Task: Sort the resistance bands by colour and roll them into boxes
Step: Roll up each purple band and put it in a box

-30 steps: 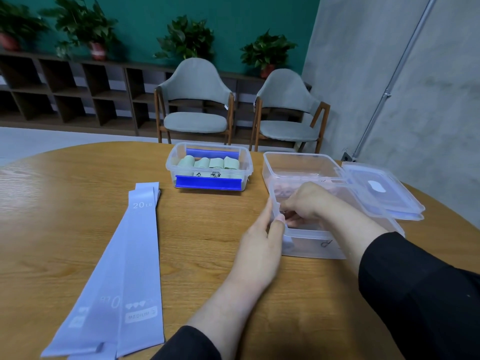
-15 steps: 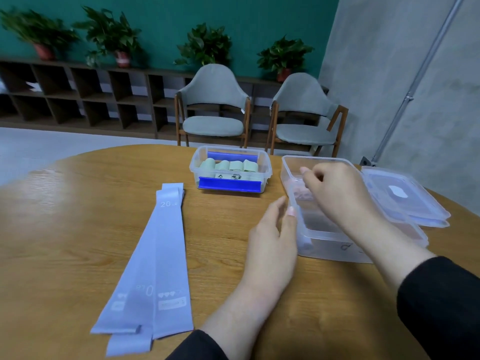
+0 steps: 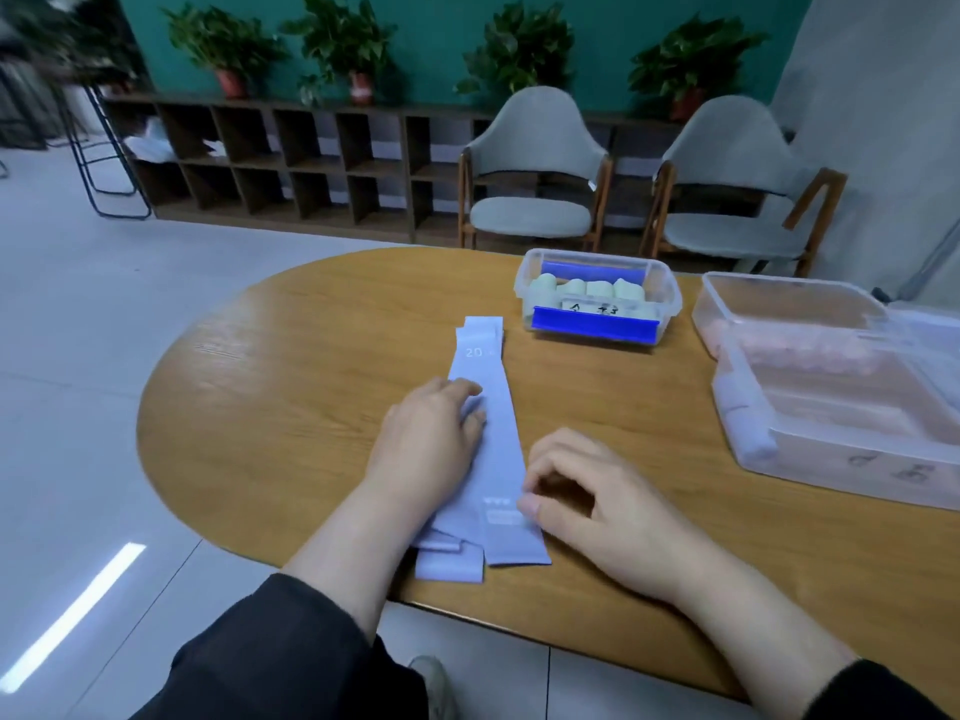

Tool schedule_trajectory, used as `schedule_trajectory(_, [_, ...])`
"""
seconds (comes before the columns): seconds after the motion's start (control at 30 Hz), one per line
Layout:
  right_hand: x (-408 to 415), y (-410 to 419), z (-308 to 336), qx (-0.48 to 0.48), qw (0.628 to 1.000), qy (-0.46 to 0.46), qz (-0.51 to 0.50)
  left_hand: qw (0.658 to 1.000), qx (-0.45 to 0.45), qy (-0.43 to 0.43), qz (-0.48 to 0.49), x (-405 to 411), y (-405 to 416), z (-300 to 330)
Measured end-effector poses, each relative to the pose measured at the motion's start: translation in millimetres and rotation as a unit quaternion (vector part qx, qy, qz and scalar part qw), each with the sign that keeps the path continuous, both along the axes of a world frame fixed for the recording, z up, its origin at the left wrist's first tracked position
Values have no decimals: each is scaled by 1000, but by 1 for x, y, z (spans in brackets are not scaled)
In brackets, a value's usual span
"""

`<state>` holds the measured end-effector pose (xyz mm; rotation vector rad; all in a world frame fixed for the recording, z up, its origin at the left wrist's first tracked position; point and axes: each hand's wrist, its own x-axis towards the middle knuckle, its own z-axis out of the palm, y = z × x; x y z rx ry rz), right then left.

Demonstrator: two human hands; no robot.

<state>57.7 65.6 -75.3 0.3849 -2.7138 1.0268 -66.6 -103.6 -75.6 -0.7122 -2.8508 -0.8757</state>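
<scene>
The right hand [image 3: 597, 504] has thumb and curled fingers closing on the near end of the top lilac band [image 3: 491, 433], seemingly pinching its edge, though blur leaves this uncertain. The left hand [image 3: 431, 444] lies flat, fingers spread, pressing the stack of lilac bands down mid-length. I judge the lilac colour is now in hand: the next move calls for freeing one band and rolling it from the near end. The stack's near ends overhang the wooden table [image 3: 291, 407] edge (easy to lift there). Bare wood lies between the stack and the clear box [image 3: 841, 449] holding pink rolls; the smaller box [image 3: 597, 298] of green rolls sits beyond.
</scene>
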Motion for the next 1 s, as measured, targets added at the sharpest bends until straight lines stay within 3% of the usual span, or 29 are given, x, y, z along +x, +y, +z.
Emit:
schedule_trajectory(0.17, [15,2,-6,127,990,6,68,999,-44,24,-14,-2,-4,-5])
schedule_trajectory(0.27, [16,0,-7,120,989,64,55,998,-54,30,-3,-2,-4,-3])
schedule_trajectory(0.47, [26,26,-2,79,986,128,-73,989,-19,144,-26,21,11,27])
schedule_trajectory(0.6, [44,55,3,145,969,180,-88,987,-114,106,-43,48,22,29])
schedule_trajectory(0.73, [69,77,-7,176,963,174,-105,975,-201,81,-43,67,32,15])
schedule_trajectory(0.87, [87,89,-15,155,971,130,-130,959,-266,80,-49,80,45,2])
schedule_trajectory(1.0, [96,91,-13,134,978,107,-122,959,-271,66,-56,86,68,-2])
